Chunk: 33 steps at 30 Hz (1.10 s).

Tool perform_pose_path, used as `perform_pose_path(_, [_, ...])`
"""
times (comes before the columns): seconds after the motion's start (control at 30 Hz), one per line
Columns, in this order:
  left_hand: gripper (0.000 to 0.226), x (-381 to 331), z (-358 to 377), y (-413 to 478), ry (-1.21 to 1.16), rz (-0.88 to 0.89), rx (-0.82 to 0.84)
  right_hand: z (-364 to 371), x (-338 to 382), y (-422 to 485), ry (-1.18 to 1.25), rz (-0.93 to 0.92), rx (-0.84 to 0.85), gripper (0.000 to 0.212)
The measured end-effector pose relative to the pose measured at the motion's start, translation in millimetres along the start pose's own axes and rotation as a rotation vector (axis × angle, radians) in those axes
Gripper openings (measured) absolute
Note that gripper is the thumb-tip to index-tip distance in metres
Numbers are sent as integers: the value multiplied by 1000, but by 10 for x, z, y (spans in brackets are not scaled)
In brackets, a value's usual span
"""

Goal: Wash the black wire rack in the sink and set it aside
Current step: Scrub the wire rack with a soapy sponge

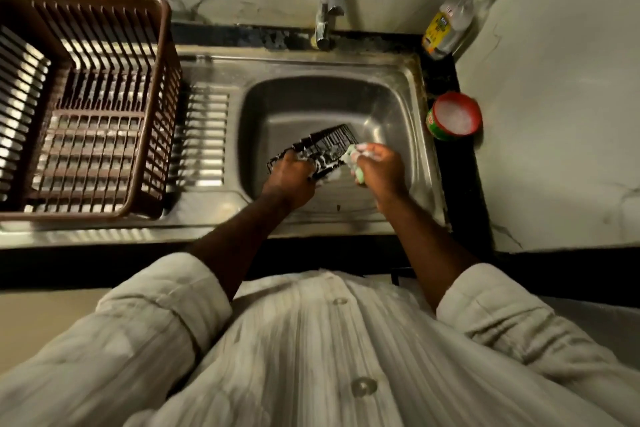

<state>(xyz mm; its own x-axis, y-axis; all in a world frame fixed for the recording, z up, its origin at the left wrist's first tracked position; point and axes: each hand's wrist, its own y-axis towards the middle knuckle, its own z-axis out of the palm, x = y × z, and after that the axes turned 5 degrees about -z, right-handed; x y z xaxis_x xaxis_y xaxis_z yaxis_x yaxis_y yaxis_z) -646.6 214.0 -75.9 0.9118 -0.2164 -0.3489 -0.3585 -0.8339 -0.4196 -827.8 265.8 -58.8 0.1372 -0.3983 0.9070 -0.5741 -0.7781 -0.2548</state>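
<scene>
Scrubbing the black wire rack in the sink.
I see the rack tilted and foam-streaked, low in the basin. My left grip is curled round its near-left edge, and my right grip clenches a green scouring pad against its right end. I judge this the soaping step, with rinsing not yet done. The next move calls for water from the tap, then a lift left toward the brown dish basket.

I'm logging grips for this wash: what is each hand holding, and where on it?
The left hand grips the black wire rack at its near left edge; the right hand clutches a soapy green scrub pad.
</scene>
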Motion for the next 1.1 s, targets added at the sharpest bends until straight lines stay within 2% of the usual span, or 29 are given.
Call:
perform_pose_path(0.1, [38,-53,-46,-51,16,-20,-18,27,-1,69,19,26,-22,15])
perform_pose_path(0.23, [41,-67,-19,-133,10,-90,-70,122,87,131,-29,-5,151,15])
perform_pose_path(0.33, [40,-87,-40,-142,-73,-119,-120,187,244,183,-72,-87,197,14])
perform_pose_path(0.4, [48,-84,-82,-138,-127,-134,-116,246,304,209,-54,-105,238,14])
perform_pose_path(0.5, [63,-48,-131,-119,-159,-110,-94,321,359,191,7,-80,288,26])
perform_pose_path(0.6, [66,37,-140,-53,-151,-64,-78,349,362,160,103,-35,280,39])
perform_pose_path(0.73, [68,212,-142,-8,-163,-21,-58,343,295,98,195,12,187,39])
perform_pose_path(0.83, [69,328,-197,-12,-157,0,-53,375,261,24,288,55,220,48])
perform_pose_path(0.97, [68,338,-276,-1,-102,5,-47,366,249,-27,141,-50,191,57])
perform_pose_path(1.1, [63,343,-267,-10,-51,-15,-99,393,309,-2,-82,-197,167,35])
